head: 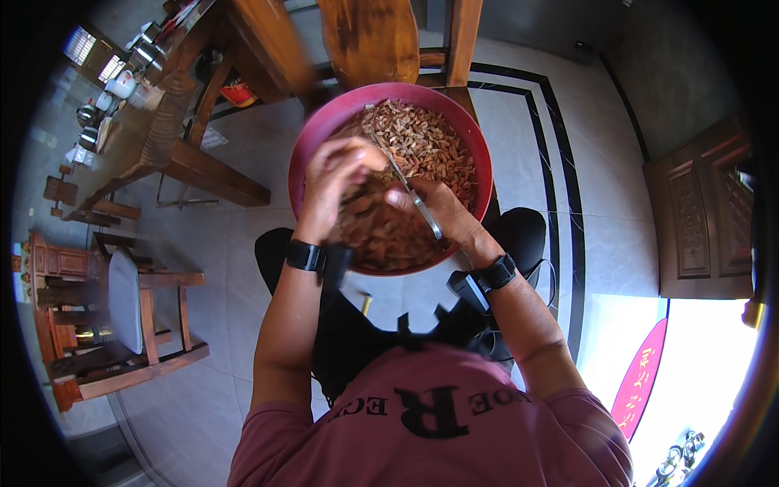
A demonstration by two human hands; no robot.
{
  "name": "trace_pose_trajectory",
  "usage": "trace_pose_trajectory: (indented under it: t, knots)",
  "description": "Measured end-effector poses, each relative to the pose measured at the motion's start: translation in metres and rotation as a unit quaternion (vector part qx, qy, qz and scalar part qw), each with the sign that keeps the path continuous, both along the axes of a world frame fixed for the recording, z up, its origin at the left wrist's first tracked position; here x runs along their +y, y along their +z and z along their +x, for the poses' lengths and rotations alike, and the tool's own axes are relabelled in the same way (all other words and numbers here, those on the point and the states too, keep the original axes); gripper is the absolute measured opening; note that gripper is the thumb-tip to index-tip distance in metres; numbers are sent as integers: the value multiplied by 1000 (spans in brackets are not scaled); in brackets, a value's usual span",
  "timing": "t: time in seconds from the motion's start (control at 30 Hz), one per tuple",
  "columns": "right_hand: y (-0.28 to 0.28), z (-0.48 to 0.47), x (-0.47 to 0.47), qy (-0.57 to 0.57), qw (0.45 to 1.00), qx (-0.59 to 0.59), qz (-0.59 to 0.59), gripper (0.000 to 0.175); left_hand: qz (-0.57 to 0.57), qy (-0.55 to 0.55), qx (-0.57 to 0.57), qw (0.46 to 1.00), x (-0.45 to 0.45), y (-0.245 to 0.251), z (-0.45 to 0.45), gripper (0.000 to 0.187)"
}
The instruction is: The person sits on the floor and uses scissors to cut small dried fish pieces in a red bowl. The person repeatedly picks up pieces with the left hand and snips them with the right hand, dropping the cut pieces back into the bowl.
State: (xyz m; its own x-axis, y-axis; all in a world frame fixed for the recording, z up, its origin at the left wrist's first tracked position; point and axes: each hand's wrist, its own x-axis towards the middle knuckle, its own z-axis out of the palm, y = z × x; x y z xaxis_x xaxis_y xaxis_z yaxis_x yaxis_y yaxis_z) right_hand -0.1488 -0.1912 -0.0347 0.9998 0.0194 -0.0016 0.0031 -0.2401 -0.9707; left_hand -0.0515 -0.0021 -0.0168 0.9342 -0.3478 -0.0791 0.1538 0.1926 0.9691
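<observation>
A round red plastic basin (482,137) stands on a wooden seat before me, filled with small dried brown pieces (414,131) whose exact kind I cannot tell. Those at the top are paler; the lower left ones look darker and blurred. My right hand (441,207) is over the basin's right side and grips a slim silver metal tool (421,207) that slants up to the left. Close to the tool's far end, over the left of the basin, my left hand (341,170) is blurred with bent fingers. Whether it holds a piece is hidden by the blur.
The seat belongs to a wooden chair (371,42). To the left are a heavy wooden table (125,143) with cups and pots, and another chair with a pale cushion (125,301). A carved wooden cabinet door (688,225) is at the right. My knees flank the basin.
</observation>
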Motion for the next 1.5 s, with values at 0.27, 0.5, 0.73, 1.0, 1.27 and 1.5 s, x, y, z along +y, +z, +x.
trace_pose_trajectory:
  t: [0.27,0.5,0.73,1.0,1.27,1.5]
  knots:
    - [14,-8,-10,0,990,113,80,58,-73,-10,10,997,-19,12,4,22]
    - [1,-2,-8,-12,1000,23,-18,60,-111,-1,21,994,-39,-11,21,29]
    - [7,7,-20,9,995,21,-93,63,-134,4,22,991,-33,-24,26,28]
    - [2,9,-17,-3,996,-23,-87,70,-127,-2,28,992,-33,-20,24,24]
    - [9,5,-17,2,996,-19,-87,57,-107,-17,15,994,-34,-16,21,17]
    - [10,7,-23,-5,994,94,-50,60,-145,2,22,989,-34,-22,24,15]
